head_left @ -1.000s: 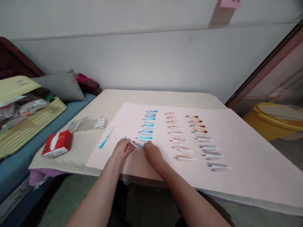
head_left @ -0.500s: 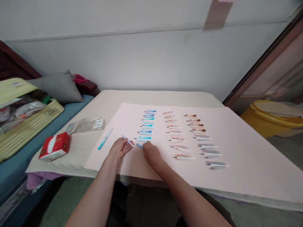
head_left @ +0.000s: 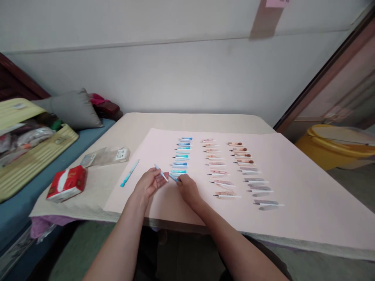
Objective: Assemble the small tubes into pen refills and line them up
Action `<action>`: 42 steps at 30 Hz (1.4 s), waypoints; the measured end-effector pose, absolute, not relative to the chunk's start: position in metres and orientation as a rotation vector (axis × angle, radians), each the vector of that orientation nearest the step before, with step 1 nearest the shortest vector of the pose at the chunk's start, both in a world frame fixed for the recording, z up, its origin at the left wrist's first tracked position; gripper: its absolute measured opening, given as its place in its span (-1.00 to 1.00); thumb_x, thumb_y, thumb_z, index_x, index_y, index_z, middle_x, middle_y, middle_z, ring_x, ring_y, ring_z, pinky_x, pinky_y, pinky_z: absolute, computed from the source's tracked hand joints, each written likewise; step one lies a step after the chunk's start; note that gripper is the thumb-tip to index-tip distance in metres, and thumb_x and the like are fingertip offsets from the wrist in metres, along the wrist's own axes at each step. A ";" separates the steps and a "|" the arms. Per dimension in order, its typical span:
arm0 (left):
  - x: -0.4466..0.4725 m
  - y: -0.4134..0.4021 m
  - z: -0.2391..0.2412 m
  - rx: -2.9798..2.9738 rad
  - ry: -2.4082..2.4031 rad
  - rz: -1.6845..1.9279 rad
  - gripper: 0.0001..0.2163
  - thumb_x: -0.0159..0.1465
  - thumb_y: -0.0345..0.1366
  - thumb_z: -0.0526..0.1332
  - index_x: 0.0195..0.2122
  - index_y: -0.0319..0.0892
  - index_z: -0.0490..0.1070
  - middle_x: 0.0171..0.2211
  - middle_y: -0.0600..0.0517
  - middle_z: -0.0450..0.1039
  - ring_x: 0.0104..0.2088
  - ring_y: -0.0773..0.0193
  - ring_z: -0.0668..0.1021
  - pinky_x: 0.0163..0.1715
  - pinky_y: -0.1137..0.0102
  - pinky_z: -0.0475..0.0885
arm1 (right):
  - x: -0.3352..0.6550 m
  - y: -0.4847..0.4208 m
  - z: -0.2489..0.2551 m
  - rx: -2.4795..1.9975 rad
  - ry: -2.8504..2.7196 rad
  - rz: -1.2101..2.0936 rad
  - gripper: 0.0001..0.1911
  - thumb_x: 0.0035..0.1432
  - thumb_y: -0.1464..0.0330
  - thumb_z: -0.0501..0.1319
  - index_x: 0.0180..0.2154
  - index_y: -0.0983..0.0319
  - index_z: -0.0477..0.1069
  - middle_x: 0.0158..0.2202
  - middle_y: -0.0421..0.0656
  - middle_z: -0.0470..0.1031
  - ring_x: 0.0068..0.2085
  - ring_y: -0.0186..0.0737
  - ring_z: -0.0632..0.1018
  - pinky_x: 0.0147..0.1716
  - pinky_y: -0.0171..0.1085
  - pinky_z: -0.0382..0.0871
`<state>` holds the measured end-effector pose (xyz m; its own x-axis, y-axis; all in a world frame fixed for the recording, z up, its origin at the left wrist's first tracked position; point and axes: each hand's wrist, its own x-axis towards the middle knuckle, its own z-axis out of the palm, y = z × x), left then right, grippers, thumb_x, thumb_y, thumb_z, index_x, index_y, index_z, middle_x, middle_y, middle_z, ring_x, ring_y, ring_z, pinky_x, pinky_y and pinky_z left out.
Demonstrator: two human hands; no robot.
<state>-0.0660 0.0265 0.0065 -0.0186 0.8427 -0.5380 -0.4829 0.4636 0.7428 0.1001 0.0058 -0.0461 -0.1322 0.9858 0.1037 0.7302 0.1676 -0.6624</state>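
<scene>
My left hand pinches a slim, pale blue-white pen part between thumb and fingers, its other fingers half spread. Close by on the right, my right hand is closed on a blue pen part that points up and left. A small gap seems to separate the two parts. Just beyond lies a column of blue and teal pen parts, grouped with thin dark-tipped pieces. To the left, a whole light blue pen rests slanted on the pink sheet.
Pink pen-part sets and brown and grey sets lie in columns on the right. Left of the sheet are a clear plastic pouch and a red tissue pack. A yellow bin stands beyond the table's right side.
The blue part in my right hand has tilted and shows more of its length. My left hand has shifted slightly right with its pen part. The camera view has moved a little.
</scene>
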 end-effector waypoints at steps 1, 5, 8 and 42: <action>-0.067 0.027 0.012 0.396 1.149 1.126 -0.89 0.18 -0.51 0.16 -0.36 -0.22 0.22 -0.41 -0.13 0.50 -0.38 0.18 0.60 -0.45 0.35 0.52 | 0.101 0.007 -0.044 -1.550 -1.811 0.729 -0.91 0.11 0.46 0.08 -0.38 0.24 0.35 -0.36 -0.15 0.42 -0.34 -0.27 0.44 -0.35 -0.32 0.24; -0.070 0.029 0.027 0.372 1.121 1.296 -0.90 0.20 -0.52 0.13 -0.38 -0.22 0.21 -0.42 -0.12 0.50 -0.40 0.22 0.60 -0.49 0.42 0.50 | 0.109 0.003 -0.024 -1.230 -1.434 1.090 -0.95 0.07 0.39 0.11 -0.40 0.23 0.33 -0.57 -0.29 0.30 -0.50 -0.34 0.36 -0.46 -0.35 0.26; -0.069 0.032 0.028 0.346 1.087 1.394 -0.91 0.21 -0.51 0.11 -0.40 -0.23 0.23 -0.47 -0.07 0.48 -0.43 0.26 0.59 -0.48 0.44 0.50 | 0.115 -0.004 -0.008 -1.084 -1.315 1.206 -0.90 0.05 0.33 0.15 -0.36 0.23 0.36 -0.59 -0.30 0.31 -0.50 -0.35 0.36 -0.45 -0.35 0.27; -0.034 0.021 0.041 0.704 1.105 1.432 -0.81 0.14 -0.34 0.22 -0.28 -0.14 0.19 -0.46 0.02 0.45 -0.37 0.21 0.59 -0.43 0.41 0.46 | 0.125 -0.020 -0.004 -1.325 -1.469 1.135 -0.90 0.03 0.35 0.15 -0.41 0.21 0.42 -0.57 -0.29 0.33 -0.53 -0.38 0.34 -0.51 -0.38 0.21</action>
